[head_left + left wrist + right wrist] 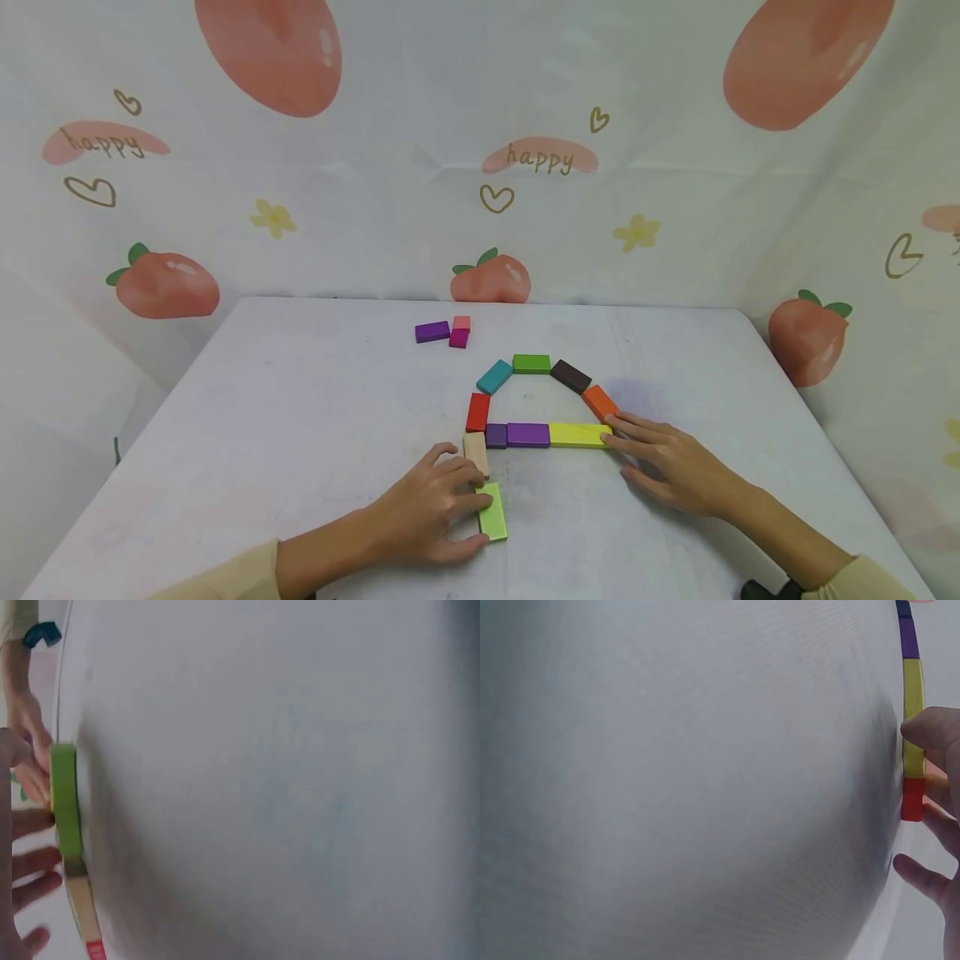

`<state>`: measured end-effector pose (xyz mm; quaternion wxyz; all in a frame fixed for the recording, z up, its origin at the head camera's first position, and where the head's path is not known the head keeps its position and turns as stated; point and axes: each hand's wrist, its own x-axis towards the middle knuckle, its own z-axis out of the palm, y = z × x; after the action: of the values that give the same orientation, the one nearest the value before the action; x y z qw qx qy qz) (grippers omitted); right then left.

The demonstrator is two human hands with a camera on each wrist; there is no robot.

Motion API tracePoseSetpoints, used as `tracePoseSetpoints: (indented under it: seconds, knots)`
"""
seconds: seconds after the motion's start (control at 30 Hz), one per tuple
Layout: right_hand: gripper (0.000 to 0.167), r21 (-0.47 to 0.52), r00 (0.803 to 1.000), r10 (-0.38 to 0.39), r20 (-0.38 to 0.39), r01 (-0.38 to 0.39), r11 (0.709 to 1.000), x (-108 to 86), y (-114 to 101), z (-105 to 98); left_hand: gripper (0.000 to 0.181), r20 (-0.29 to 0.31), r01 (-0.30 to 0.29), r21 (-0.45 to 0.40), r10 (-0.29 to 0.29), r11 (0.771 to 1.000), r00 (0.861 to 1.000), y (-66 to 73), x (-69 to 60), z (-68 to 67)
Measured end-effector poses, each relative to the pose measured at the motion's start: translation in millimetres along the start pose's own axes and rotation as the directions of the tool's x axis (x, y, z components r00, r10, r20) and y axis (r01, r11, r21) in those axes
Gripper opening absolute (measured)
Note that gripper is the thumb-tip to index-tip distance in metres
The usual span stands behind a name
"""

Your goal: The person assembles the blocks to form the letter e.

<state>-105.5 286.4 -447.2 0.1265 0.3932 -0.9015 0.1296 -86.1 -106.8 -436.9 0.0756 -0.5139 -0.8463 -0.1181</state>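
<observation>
Leftmost, the left hand (431,508) is bent narrowly around the light green block (495,518), thumb at its near end and fingertips along its side and top. That block lies flat on the bench (225,433), almost end to end with the tan block (477,457). It should be light, stiff and hard to break, perhaps a little slippery on its smooth faces; the long sides or the two ends look the best places to pinch, since a sideways nudge could shift its neighbour.

Further back lie a purple block (432,332), a magenta block (459,339) and a pink block (462,322). The tan piece shows a bare, wood-like surface; the others look evenly painted, with crisp, straight edges.

Next, a red block (477,412), a teal block (495,377), a green block (532,364), a dark block (571,376) and an orange block (599,402) form an arc. Below it runs a straight row: a small dark purple block (497,436), a longer violet block (528,435) and the longest, a yellow block (577,435).

Rightmost, the right hand (675,467) is loosely spread, fingertips by the yellow and orange ends, gripping neither.
</observation>
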Motion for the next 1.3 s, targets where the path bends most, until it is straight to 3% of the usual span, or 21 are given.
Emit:
tracePoseSetpoints:
  seconds: [0.2, 0.33, 0.57, 0.93, 1.3]
  knots:
    - [0.057, -0.002, 1.000, -0.004, -0.002, 0.004, 1.000, 0.0, 0.0, 0.3, 0.032, 0.049, -0.082, -0.050, 0.085, 0.995, 0.995, -12.0, -1.3, -1.7]
    - [0.057, -0.002, 1.000, -0.004, -0.002, 0.004, 1.000, -0.2, 0.0, 0.6, 0.032, -0.002, -0.143, -0.015, 0.143, 0.990, 0.990, -15.9, -1.4, 1.6]
    - [0.057, -0.007, 1.000, 0.007, 0.008, -0.007, 1.000, -0.3, 0.1, 0.5, 0.027, -0.110, -0.176, 0.063, 0.183, 0.982, 0.977, -16.7, 0.1, 7.2]
    - [0.057, -0.003, 1.000, 0.008, 0.001, -0.008, 1.000, 0.1, -0.4, 0.3, 0.024, -0.129, -0.167, 0.057, 0.174, 0.984, 0.976, -14.7, 3.9, 8.5]
    - [0.056, -0.003, 1.000, 0.011, 0.005, -0.011, 1.000, 0.8, -1.3, -0.4, 0.029, -0.068, -0.122, 0.029, 0.123, 0.992, 0.990, -12.7, 6.3, 6.9]
